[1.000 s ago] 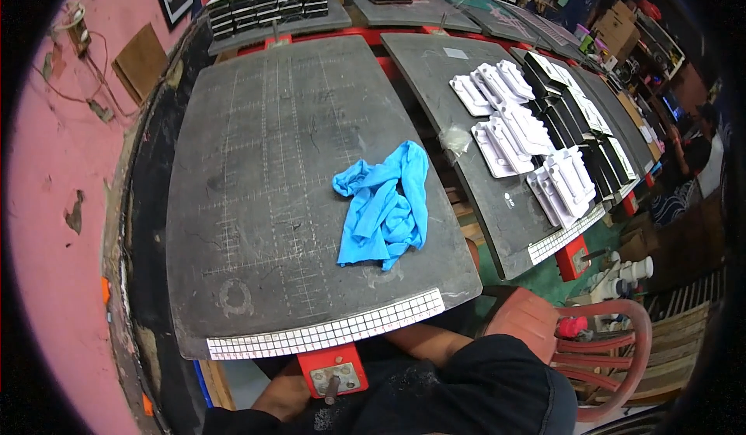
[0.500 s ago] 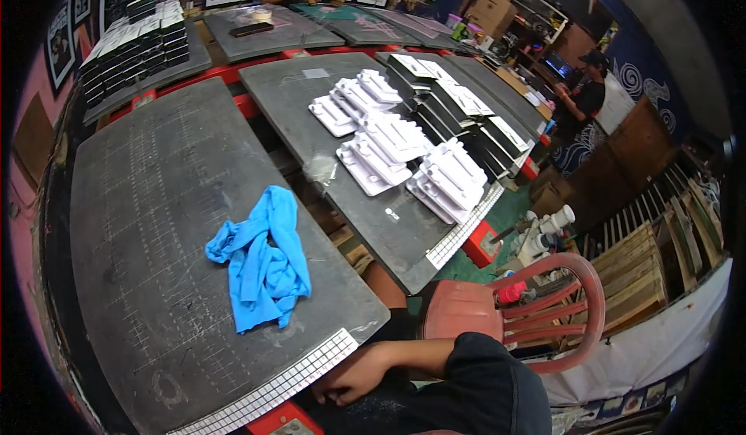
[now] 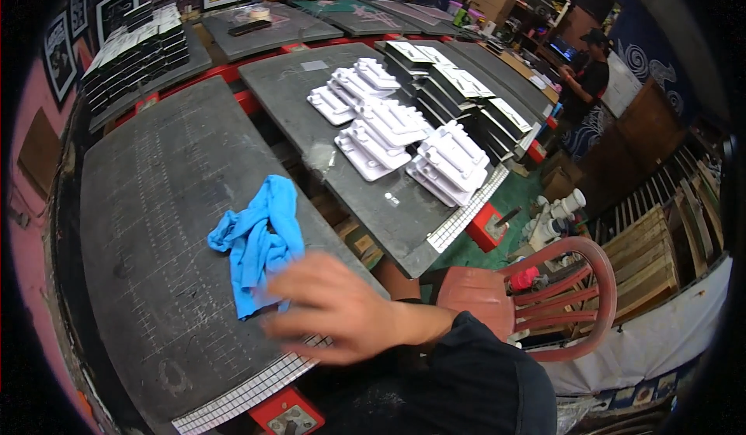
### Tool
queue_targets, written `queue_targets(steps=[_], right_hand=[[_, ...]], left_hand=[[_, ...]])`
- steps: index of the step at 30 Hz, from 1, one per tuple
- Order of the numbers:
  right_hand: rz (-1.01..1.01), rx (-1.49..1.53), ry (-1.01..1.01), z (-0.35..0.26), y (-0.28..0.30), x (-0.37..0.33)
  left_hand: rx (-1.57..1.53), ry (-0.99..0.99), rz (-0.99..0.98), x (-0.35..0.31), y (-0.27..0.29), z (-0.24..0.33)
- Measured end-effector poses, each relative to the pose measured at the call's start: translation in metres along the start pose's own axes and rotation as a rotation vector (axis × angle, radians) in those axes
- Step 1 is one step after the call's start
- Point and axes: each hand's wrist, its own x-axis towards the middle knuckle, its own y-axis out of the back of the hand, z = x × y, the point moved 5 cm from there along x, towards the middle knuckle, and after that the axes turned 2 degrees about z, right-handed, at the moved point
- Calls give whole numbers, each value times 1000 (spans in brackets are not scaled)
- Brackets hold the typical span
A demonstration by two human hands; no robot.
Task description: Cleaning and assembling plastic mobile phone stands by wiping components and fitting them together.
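A crumpled blue cloth (image 3: 268, 221) lies on the dark, scratched board (image 3: 171, 225) in front of me. My right hand (image 3: 330, 311) is over the board's near edge, blurred by motion, its fingers stretched toward the cloth and apart. It covers the cloth's lower right part; whether it touches the fabric I cannot tell. Nothing shows between the fingers. My left hand is out of view. On the neighbouring board (image 3: 357, 217) sit several stacked white moulded plastic pieces (image 3: 381, 124), with black-and-white flat boxes (image 3: 458, 93) behind them.
A gridded white strip (image 3: 241, 396) runs along the near board edge above a red metal support (image 3: 287, 412). To the right stands a reddish plastic chair (image 3: 474, 299). More stacked boxes (image 3: 140, 43) are at the far left. Two other people (image 3: 587, 85) are farther back.
My right hand has risen from beside the board's near edge and moved up and left to the blue cloth. The view has shifted slightly. The cloth looks about the same.
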Motion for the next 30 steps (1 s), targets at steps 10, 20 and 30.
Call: queue_targets(steps=[10, 20, 30], right_hand=[[-195, -265, -270, 23, -24, 7], [-210, -568, -21, 54, -1, 33], [30, -535, -32, 39, 63, 22]], left_hand=[[78, 119, 49, -69, 35, 25], [-710, 145, 139, -81, 65, 57], [-564, 172, 182, -69, 43, 38]])
